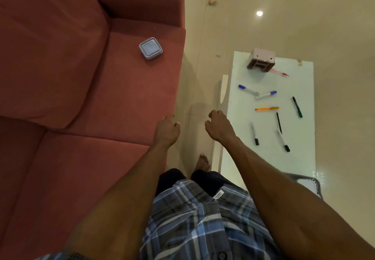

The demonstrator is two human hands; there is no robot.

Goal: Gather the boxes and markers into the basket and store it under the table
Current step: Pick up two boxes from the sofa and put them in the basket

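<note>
A red sofa fills the space left of both hands. On its seat, ahead and left of the left hand, lies a square lidded box. The left hand's fingers are loosely curled, holding nothing, by the sofa's edge. Just beside it, the right hand is likewise loosely curled and empty, over the floor. Right of the hands stands a glass desk with scattered markers and, farther ahead, a small tipped basket.
</note>
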